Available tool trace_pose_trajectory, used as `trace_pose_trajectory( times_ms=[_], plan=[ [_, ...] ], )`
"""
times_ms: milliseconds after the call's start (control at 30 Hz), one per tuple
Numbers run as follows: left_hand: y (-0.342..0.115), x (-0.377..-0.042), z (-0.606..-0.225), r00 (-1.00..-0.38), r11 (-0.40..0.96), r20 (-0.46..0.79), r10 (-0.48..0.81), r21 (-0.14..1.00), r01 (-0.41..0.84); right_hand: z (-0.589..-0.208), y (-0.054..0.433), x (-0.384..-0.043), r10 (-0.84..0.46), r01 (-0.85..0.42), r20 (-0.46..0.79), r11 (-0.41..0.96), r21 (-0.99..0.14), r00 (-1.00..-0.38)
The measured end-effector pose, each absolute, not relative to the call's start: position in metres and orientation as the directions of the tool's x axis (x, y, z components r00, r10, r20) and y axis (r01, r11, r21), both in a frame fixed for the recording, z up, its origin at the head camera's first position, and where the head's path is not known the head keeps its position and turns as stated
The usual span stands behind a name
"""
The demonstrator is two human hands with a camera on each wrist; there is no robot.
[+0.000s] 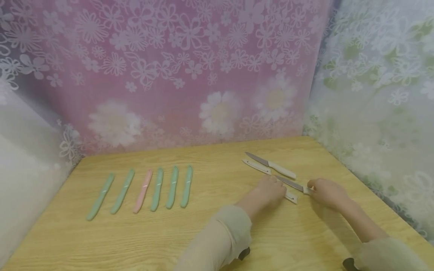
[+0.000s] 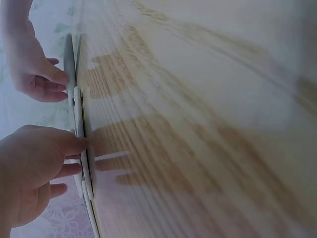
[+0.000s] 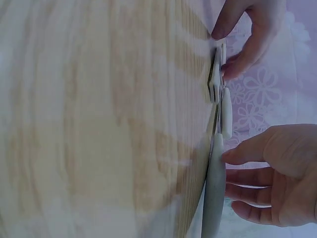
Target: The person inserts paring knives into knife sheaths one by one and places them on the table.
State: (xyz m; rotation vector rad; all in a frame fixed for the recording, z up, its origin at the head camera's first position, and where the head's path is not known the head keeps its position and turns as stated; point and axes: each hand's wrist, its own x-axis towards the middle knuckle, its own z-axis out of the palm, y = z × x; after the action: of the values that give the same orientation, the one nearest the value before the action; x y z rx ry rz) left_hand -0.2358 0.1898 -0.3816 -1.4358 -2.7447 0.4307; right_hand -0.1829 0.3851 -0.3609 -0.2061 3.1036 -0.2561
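Observation:
Near the table's right side, my left hand (image 1: 266, 190) holds a white knife sheath (image 1: 291, 197) low at the tabletop, thumb and fingers on either side of it. My right hand (image 1: 328, 192) pinches the pale handle (image 3: 214, 193) of a paring knife (image 1: 291, 183), whose bare grey blade points left, just beyond that sheath. Part of the handle is hidden by the right hand in the head view. Farther back lie a second unsheathed paring knife (image 1: 281, 170) with a white handle and its slotted sheath (image 1: 256, 166), side by side.
On the left, several green sheathed knives (image 1: 172, 188) and one pink sheathed knife (image 1: 143, 191) lie in a spaced row. Flowered curtains (image 1: 190, 75) border the wooden table (image 1: 217, 233) at its back and sides.

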Motion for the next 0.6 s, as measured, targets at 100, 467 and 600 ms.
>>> trace_pose_trajectory(
  times_ms=[100, 467, 600],
  plan=[
    [0.188, -0.236, -0.379, -0.566, 0.543, -0.093, 0.819, -0.196, 0.817, -0.363, 0.386, -0.184, -0.142, -0.138, -0.012, 0.976, -0.169, -0.990],
    [0.171, -0.248, -0.375, -0.604, 0.645, -0.225, 0.764, 0.269, 0.715, -0.370, 0.397, -0.188, -0.242, -0.238, 0.002, 0.955, -0.174, -0.970],
    [0.159, -0.251, -0.378, -0.599, 0.641, -0.233, 0.766, 0.360, 0.678, -0.369, 0.396, -0.184, -0.251, -0.244, -0.007, 0.949, -0.199, -0.968]
  ],
)
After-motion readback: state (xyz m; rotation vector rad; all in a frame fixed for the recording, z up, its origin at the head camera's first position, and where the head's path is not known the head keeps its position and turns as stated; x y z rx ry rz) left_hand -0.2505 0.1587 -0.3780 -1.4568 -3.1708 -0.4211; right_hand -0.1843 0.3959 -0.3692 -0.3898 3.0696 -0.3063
